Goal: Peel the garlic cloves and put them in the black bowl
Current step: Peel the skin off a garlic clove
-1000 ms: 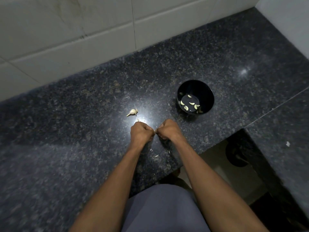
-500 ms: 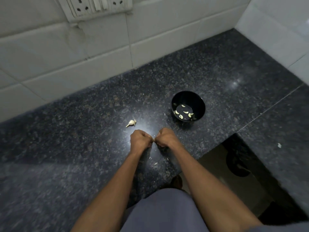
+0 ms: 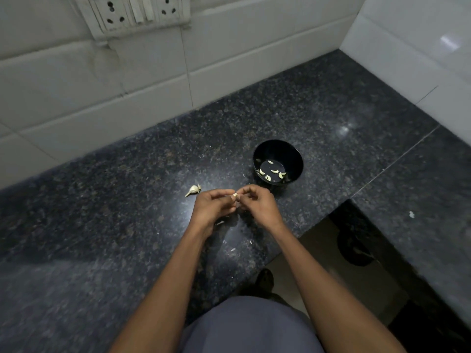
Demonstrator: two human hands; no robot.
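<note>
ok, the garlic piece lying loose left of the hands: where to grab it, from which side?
Pinch the garlic piece across its plump right end, coming from above. It lies flat on the counter, its thin tail pointing left, with bare counter around it.

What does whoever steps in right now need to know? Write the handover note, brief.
Left hand: pinching the garlic clove, raised above the counter.
Right hand: fingers on the same clove from the other side, mid-peel.
Black bowl: just beyond the right hand, on the counter, holding about five peeled cloves.
Garlic piece: lies unpeeled on the counter, left of the hands.
Skin scraps: scattered on the counter under the wrists.
Done: several cloves peeled and in the bowl.
Left: finish this clove, drop it in the bowl, then peel the piece on the counter.
</note>
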